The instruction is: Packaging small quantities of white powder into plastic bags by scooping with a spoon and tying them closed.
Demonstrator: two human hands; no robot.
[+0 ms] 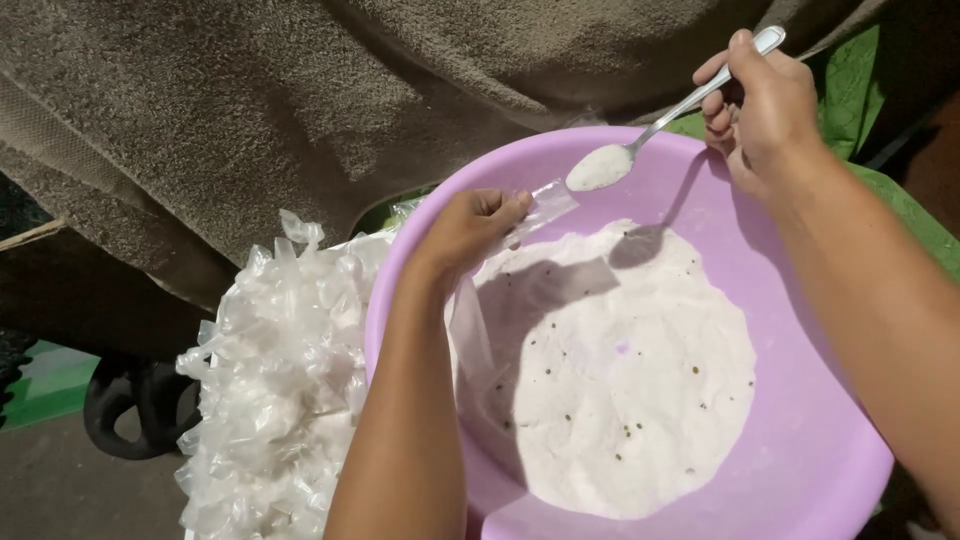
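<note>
Brown fuzzy blanket (300, 90) across the back, green cloth (860, 90) peeking out at the far right corner. Big purple basin (800, 440) in the middle, with a wide flat layer of white powder (620, 380) inside, dotted with little dark specks. Heap of small clear plastic bags (270, 380) just beside the basin's left rim.

Left hand (465, 230) over the basin's left rim, fingers (505, 208) pinched together on the mouth of a small clear bag (545, 205). Rest of that bag hanging down inside the basin. Right hand (765, 105) above the far rim, fingers closed tight on the handle of a metal spoon (690, 100). Spoon bowl full of white powder, sitting right at the bag's mouth, almost touching it.

Could go wrong like this: bag mouth very small and floppy, spoon heaped high. A little tilt too soon, and powder likely slides past the mouth and back into the basin. A loose pinch, and the mouth may fold shut. A bump from the spoon may push the thin bag away. Powder could also stick to the left fingers.
</note>
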